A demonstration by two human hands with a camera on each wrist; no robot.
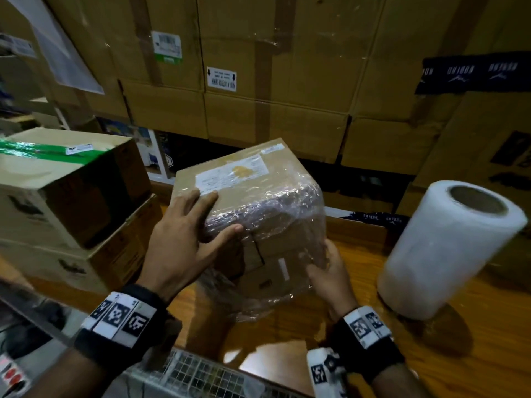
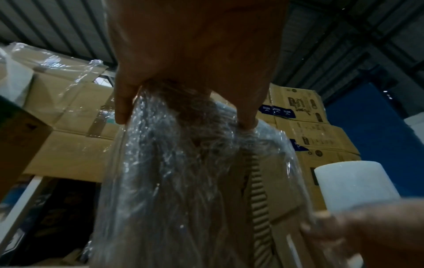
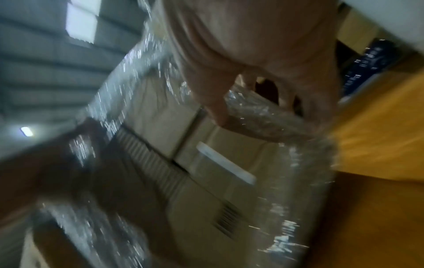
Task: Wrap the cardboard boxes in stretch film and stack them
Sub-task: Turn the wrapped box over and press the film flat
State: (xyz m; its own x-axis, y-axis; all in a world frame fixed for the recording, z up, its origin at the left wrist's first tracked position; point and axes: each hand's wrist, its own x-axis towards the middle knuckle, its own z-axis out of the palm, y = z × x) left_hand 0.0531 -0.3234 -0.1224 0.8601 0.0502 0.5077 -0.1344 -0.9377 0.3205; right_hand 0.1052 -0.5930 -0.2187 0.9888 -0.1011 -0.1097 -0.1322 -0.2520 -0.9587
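A small cardboard box [image 1: 247, 182] with a white label on top, wrapped in crinkled stretch film, is held tilted above the wooden table. My left hand [image 1: 227, 211] lies over its near left edge, fingers straight on the top and thumb on the filmed front face. The left wrist view shows that hand [image 2: 183, 121] straddling the wrapped corner of the box [image 2: 183, 172]. My right hand [image 1: 321, 259] grips the box's lower right side through the film. In the blurred right wrist view its thumb and fingers [image 3: 220, 116] close round bunched film on the box [image 3: 206, 181]. The film roll [image 1: 448, 248] stands upright to the right.
Two stacked cartons, the top one with green tape [image 1: 66, 179], sit at the left. A wall of large cartons [image 1: 287, 81] rises behind. The wooden table [image 1: 431, 354] shows bare surface near the roll [image 2: 348, 183]. A wire mesh basket [image 1: 201, 374] lies at the near edge.
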